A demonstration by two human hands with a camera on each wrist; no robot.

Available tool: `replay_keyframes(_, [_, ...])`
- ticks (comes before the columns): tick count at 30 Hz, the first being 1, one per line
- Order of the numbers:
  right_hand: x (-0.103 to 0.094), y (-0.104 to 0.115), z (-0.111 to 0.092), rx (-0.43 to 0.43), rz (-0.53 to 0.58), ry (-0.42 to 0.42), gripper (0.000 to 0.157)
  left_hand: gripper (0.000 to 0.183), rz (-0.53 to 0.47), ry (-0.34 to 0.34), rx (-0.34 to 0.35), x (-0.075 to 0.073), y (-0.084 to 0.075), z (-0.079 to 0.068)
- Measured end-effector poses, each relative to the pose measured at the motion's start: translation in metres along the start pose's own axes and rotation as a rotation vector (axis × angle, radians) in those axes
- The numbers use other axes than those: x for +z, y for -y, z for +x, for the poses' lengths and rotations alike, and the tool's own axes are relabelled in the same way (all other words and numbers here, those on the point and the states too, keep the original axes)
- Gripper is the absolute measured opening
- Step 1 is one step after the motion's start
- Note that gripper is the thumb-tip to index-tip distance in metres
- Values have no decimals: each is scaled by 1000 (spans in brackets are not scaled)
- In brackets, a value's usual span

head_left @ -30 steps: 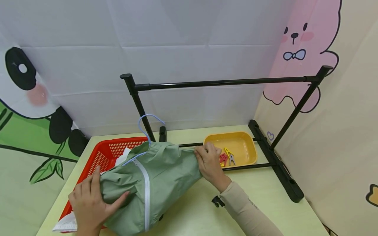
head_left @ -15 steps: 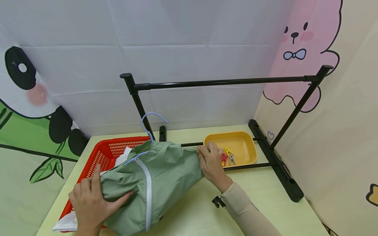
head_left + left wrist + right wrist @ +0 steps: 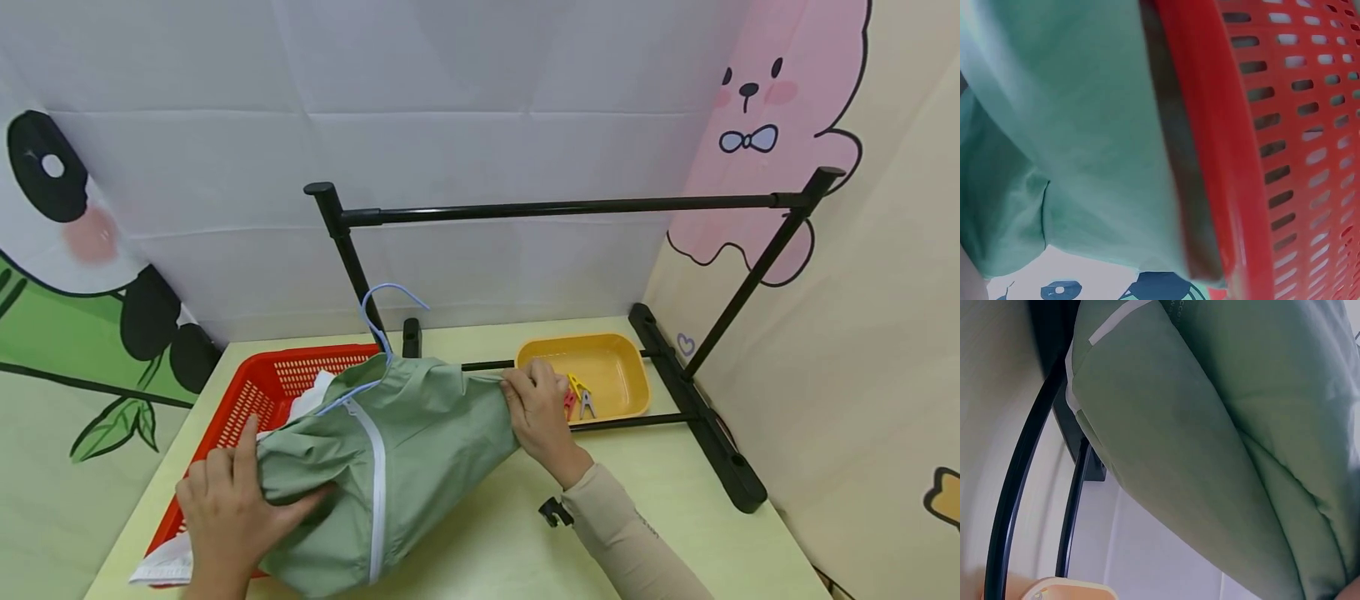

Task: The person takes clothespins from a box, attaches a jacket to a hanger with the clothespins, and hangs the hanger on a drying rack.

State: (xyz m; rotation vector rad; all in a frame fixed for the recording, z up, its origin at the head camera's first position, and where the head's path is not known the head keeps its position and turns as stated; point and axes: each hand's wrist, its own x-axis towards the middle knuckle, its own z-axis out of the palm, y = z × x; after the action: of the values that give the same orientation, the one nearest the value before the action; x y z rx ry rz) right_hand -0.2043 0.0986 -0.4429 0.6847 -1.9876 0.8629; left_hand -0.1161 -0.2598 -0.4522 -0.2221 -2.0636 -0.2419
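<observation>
A green jacket (image 3: 442,442) with a white zipper hangs on a light blue hanger (image 3: 386,325), whose hook sticks up from the collar. My right hand (image 3: 543,421) grips the jacket at its right shoulder end. At the opposite side my left hand (image 3: 232,508) rests against the fabric, its fingers straight and its thumb stretched across the front. Green cloth (image 3: 1091,125) fills much of the left wrist view, beside the red basket's rim. In the right wrist view the jacket (image 3: 1166,437) hides most of the work, and only a bit of the hand shows at the lower corner.
A black rack (image 3: 562,208) stands on the pale table (image 3: 660,517) behind the jacket. The red basket (image 3: 255,400), with white cloth (image 3: 168,562) in it and over its edge, is at the left. A yellow tray (image 3: 618,375) holds several clothespins (image 3: 581,396) under the rack.
The jacket, hanger and right hand have shifted slightly to the right, mostly during the first half second. The left hand has stayed nearly in place, with its thumb over the fabric.
</observation>
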Motion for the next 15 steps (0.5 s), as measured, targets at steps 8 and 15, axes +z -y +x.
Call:
replay_keyframes(8, [0,-1,-1,17,4,-2,41,102,7,-14,5,1,0,2])
replay_keyframes(15, [0,-1,-2,31,-6,0,43,97,10,-23,-7,1,-1,2])
